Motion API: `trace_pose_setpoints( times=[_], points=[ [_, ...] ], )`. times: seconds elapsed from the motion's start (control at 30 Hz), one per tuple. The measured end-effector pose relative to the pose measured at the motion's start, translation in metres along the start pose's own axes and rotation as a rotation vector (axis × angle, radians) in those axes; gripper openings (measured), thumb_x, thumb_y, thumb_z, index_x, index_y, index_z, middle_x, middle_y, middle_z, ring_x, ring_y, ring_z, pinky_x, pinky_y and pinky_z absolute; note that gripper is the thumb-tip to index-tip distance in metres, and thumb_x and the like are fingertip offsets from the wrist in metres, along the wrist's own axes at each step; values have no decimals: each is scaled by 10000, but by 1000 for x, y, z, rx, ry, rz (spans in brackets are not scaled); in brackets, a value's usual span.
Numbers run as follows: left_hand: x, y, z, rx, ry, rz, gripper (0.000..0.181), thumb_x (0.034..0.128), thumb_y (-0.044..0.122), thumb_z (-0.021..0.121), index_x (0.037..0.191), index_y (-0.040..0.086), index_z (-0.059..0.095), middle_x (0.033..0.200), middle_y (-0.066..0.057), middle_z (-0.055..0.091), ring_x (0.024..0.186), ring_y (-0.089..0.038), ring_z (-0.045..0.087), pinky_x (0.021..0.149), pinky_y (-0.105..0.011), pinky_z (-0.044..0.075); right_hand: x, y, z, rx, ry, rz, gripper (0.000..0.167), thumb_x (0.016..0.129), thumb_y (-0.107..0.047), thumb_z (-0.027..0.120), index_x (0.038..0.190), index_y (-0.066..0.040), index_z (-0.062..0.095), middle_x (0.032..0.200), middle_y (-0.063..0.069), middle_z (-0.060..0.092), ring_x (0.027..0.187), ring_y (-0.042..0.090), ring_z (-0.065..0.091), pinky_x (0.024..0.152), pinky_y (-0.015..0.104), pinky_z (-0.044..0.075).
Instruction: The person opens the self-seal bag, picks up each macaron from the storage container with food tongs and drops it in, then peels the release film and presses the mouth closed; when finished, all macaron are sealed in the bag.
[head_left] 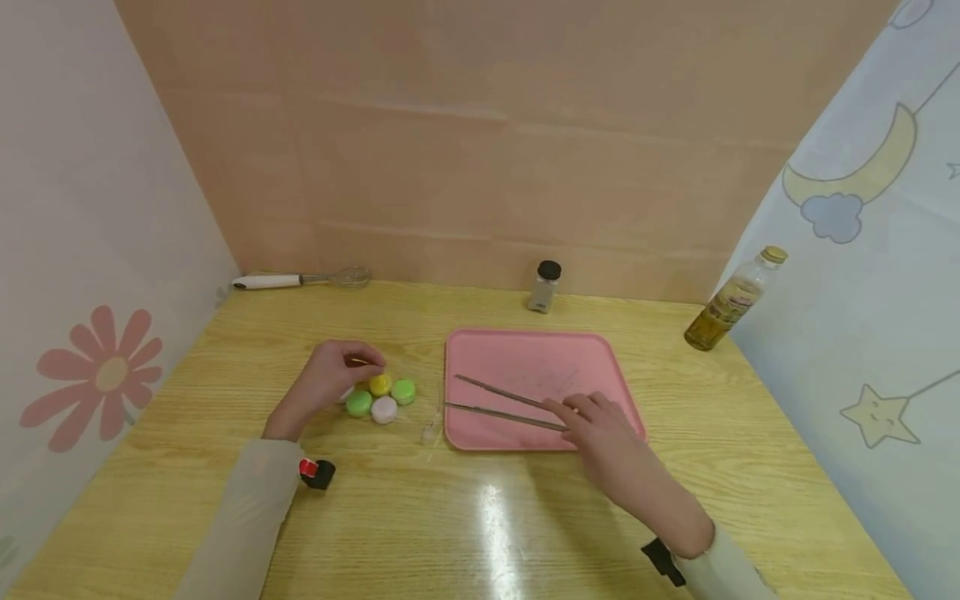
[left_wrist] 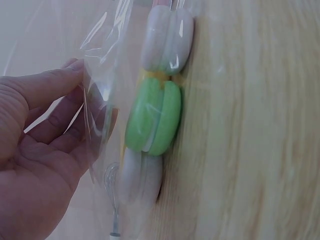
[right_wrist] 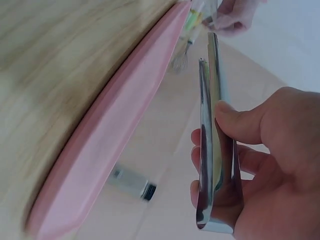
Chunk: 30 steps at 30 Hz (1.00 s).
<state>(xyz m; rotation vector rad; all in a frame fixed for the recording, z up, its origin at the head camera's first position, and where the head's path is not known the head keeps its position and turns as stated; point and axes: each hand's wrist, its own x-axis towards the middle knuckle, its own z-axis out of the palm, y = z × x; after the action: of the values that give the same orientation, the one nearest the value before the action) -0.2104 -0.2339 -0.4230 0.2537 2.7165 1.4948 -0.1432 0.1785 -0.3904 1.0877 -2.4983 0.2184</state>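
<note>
In the left wrist view my left hand (left_wrist: 45, 130) pinches the edge of a clear plastic bag (left_wrist: 102, 90) between thumb and fingers. Inside the bag are several macarons, among them a green macaron (left_wrist: 142, 115) and a pale lilac one (left_wrist: 157, 37). From the head view, a yellow macaron (head_left: 380, 384) lies just beside that hand, on the wooden table. My right hand (head_left: 603, 442) holds metal tongs (right_wrist: 205, 145) near their bent end. Spread apart, the tongs' two arms point left above a pink tray (head_left: 540, 346); no object shows between their tips.
At the back left lies a whisk (head_left: 270, 282) with a white handle. A small black-capped jar (head_left: 543, 292) stands behind the tray. An oil bottle (head_left: 727, 308) is at the back right, by the side wall. Light-coloured walls border the table at the back and sides.
</note>
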Motion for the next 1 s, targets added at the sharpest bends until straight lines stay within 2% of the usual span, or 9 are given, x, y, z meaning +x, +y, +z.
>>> trace_pose_setpoints(
  times=[0.2,0.33,0.47,0.57,0.73,0.87,1.0],
  points=[
    [1,-2,0,1,-5,4,152,974,141,701,1079,48,761,1102,-63,705,1000,-242,647,849,-389,534,-50,22,-17,13,102,88,619,711,146,813,1275,-58,661,994,46,631,816,215,533,675,411,462],
    [0,-4,0,4,-2,12,153,971,143,706,1077,49,763,1106,-64,705,999,-241,653,842,-379,538,-81,37,-21,14,138,168,639,706,162,803,1292,-41,647,1020,62,630,827,207,528,685,388,456],
    [1,-5,0,9,1,19,160,966,148,714,1081,49,764,1110,-63,706,996,-237,655,841,-373,536,-109,55,-25,-16,157,263,625,691,170,806,1270,-6,649,1012,97,634,817,235,537,682,389,438],
    [0,-4,0,10,4,20,161,966,144,713,1081,45,763,1115,-65,705,997,-240,653,844,-380,536,-126,69,-28,-24,149,354,575,707,182,793,1242,31,646,992,149,636,810,305,561,672,449,444],
    [1,-5,0,20,-1,18,154,968,130,707,1077,37,762,1113,-72,705,1001,-245,652,844,-379,538,-150,95,-33,-36,114,493,464,749,196,752,1185,103,628,909,243,617,739,425,573,615,570,446],
    [1,-4,1,26,3,25,144,961,123,714,1062,35,765,1099,-77,710,995,-250,657,825,-350,544,-162,114,-32,-74,107,531,409,754,189,730,1144,137,619,846,277,592,660,442,552,561,588,434],
    [1,-5,1,23,8,30,137,956,119,721,1052,32,767,1090,-80,712,989,-252,660,807,-321,548,-165,128,-28,-81,81,558,381,775,178,714,1139,163,603,818,281,575,632,431,543,538,575,429]
  ],
)
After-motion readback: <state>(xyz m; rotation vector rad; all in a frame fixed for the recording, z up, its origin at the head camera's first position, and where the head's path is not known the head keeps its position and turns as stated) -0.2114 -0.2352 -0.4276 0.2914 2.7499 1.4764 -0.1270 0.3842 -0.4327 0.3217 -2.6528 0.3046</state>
